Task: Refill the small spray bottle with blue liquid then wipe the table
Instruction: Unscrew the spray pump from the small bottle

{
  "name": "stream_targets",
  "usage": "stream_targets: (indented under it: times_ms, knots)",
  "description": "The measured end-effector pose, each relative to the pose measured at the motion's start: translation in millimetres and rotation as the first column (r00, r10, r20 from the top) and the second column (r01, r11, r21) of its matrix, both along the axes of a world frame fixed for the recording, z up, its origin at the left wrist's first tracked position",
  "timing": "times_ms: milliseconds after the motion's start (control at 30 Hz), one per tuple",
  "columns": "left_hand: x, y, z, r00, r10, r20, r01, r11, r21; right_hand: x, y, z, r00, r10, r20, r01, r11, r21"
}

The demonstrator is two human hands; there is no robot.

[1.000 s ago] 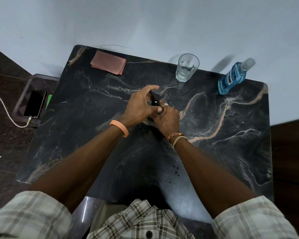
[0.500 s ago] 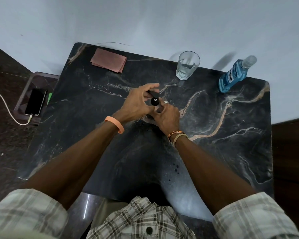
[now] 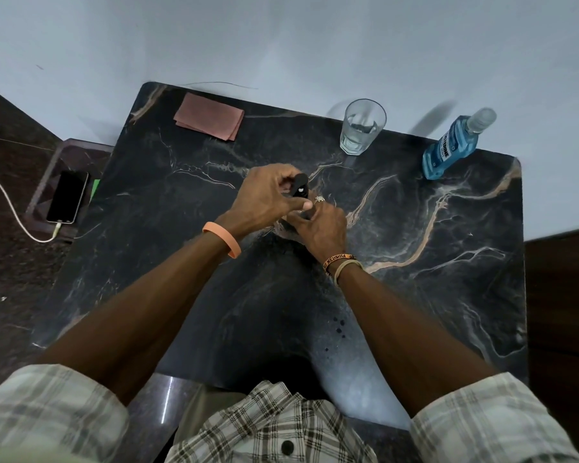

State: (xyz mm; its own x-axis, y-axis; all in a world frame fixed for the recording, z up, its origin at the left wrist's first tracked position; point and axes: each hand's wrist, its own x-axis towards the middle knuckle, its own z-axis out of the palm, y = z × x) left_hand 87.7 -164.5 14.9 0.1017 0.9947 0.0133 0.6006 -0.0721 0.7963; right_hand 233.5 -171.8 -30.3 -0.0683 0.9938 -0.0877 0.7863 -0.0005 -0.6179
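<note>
At the middle of the dark marble table (image 3: 432,262), both hands meet on a small spray bottle. My left hand (image 3: 264,198) pinches its black spray head (image 3: 300,187), whose white nozzle spot faces up. My right hand (image 3: 321,222) wraps the bottle's body, which is almost wholly hidden under the fingers. A blue mouthwash bottle (image 3: 448,150) with a clear cap stands at the back right. A folded pink cloth (image 3: 209,120) lies at the back left.
A clear drinking glass (image 3: 361,127) holding a little liquid stands at the back, between cloth and mouthwash. A few dark drops (image 3: 338,324) mark the near table. A phone (image 3: 68,197) on a white cable rests on a low stand to the left.
The left hand's fingers have shifted around the black spray head, which now shows its white nozzle spot. The right hand stays on the bottle body.
</note>
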Motion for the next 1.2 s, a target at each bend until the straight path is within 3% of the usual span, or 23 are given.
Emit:
stream_targets:
  times_ms: [133, 233, 433, 600, 733, 900, 1033, 1200]
  knots:
    - [-2, 3, 3, 0.991, -0.108, -0.078, 0.107, 0.994, -0.029, 1, 0, 0, 0.999, 0.025, 0.022, -0.025, 1.000, -0.016]
    - [-3, 2, 6, 0.982, -0.188, -0.035, 0.186, 0.981, -0.059, 0, 0, 0, 1.000, -0.005, 0.007, 0.006, 0.998, -0.061]
    - [-2, 3, 4, 0.996, -0.082, -0.029, 0.079, 0.993, -0.088, 0, -1, 4, 1.000, 0.004, 0.008, -0.004, 1.000, -0.022]
    - [1, 2, 1, 0.985, -0.166, -0.051, 0.161, 0.984, -0.081, 0, -2, 4, 1.000, -0.018, -0.009, 0.018, 1.000, -0.014]
    - [1, 4, -2, 0.992, -0.077, -0.100, 0.068, 0.993, -0.092, -1, -1, 3, 0.999, 0.011, 0.049, -0.011, 1.000, -0.013]
    - [-2, 3, -3, 0.988, -0.140, -0.067, 0.136, 0.989, -0.062, -1, 0, 1, 0.999, -0.002, 0.045, 0.004, 0.999, -0.038]
    - [-3, 4, -8, 0.997, -0.044, -0.069, 0.039, 0.997, -0.071, -1, 0, 2, 0.999, 0.019, 0.044, -0.018, 0.999, -0.036]
    - [1, 3, -1, 0.983, -0.174, -0.062, 0.168, 0.981, -0.093, 0, 1, 2, 0.999, 0.003, 0.051, 0.000, 0.997, -0.075]
